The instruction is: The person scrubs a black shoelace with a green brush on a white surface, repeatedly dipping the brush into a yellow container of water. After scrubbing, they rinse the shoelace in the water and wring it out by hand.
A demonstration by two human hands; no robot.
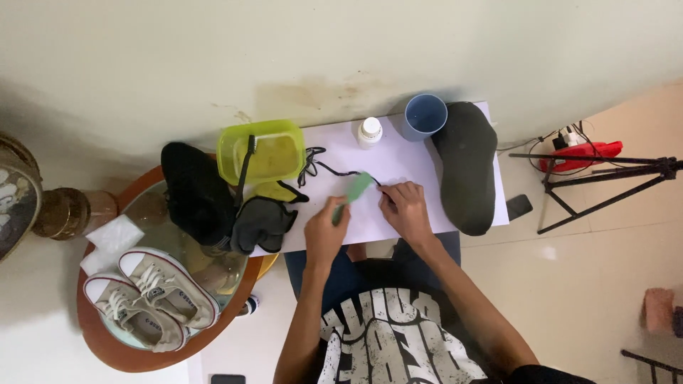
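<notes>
- The left hand [326, 231] is closed around a green brush [353, 193]; the right hand [403, 206] pinches a black shoelace [334, 169] against the white surface [413, 160], just right of the brush head.
- Likely slip: the lace is thin and limp, so it could slide out from under the fingertips and bunch up under the brush.
- The blue cup [425, 115] and the small white bottle [369, 131] stand at the far edge, near the hands; a wide sweep of the arm could tip either one.
- The yellow-green tub [263, 151] is translucent plastic, boxy, with rounded corners.
- A dark shoe [468, 165] lies on the right of the surface, matte and oval.
- On the round glass table [107, 341] to the left sits a pair of cream canvas sneakers [153, 299], laced.
</notes>
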